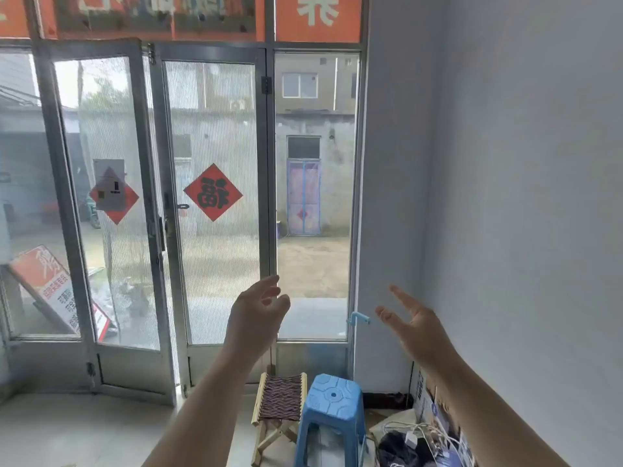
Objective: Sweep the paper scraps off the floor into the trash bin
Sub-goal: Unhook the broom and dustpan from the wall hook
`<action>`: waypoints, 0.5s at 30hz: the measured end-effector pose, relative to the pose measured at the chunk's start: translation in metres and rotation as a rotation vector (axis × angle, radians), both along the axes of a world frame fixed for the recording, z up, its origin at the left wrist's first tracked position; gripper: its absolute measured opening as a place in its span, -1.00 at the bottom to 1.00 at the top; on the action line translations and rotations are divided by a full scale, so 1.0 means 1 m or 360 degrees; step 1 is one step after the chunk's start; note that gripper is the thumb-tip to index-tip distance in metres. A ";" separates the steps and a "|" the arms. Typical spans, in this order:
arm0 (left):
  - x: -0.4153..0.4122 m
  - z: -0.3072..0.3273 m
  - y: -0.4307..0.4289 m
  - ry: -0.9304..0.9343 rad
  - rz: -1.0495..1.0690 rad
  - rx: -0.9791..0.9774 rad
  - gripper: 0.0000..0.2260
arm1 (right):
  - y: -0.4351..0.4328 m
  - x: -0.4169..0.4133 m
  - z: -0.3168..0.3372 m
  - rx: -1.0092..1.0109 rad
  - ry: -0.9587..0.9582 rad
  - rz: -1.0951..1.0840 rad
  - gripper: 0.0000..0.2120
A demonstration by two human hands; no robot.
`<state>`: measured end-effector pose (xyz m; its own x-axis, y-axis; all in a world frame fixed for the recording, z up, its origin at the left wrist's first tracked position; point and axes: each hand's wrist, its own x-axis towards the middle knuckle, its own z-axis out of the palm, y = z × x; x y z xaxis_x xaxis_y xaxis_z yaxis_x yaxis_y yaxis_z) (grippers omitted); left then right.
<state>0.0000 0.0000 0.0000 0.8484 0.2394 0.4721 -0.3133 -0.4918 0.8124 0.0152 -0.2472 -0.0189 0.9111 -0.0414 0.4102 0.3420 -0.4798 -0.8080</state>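
Head view: both hands' fingers (401, 298) spread, empty, flanking the blue handle (359, 319).

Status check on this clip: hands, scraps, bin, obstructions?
Left hand and right hand raised, open, empty. No scraps, broom or bin in view. Blue stool and folding stool by the door.

The blue stool (332, 419) perhaps hides most of a pale-blue handle (358, 320).

Our hands raised in open air before the glass door (215, 197), blue stool (333, 409) and folding stool (281, 397) below, wall (505, 197) at our right, cables (421, 436) cluttering the corner
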 end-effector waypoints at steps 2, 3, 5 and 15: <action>0.003 -0.005 -0.005 0.0009 -0.0020 -0.0026 -0.61 | -0.007 -0.004 -0.002 0.0034 0.0023 -0.0024 -0.41; 0.003 -0.010 -0.008 0.0016 -0.0037 -0.0012 -0.61 | -0.012 -0.006 -0.008 0.0040 0.0050 -0.0029 -0.41; 0.005 -0.022 -0.017 0.0044 -0.0074 0.0014 -0.62 | -0.023 -0.012 -0.017 0.0055 0.0116 -0.0063 -0.41; 0.013 -0.086 -0.112 0.0255 -0.0405 0.0143 -0.67 | -0.118 -0.059 -0.075 0.0414 0.0414 -0.0400 -0.54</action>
<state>0.0135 -0.1120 -0.0864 0.9410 -0.0267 0.3372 -0.3070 -0.4859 0.8183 -0.0435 -0.3649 -0.0940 0.9309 -0.3465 0.1153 0.0100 -0.2914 -0.9566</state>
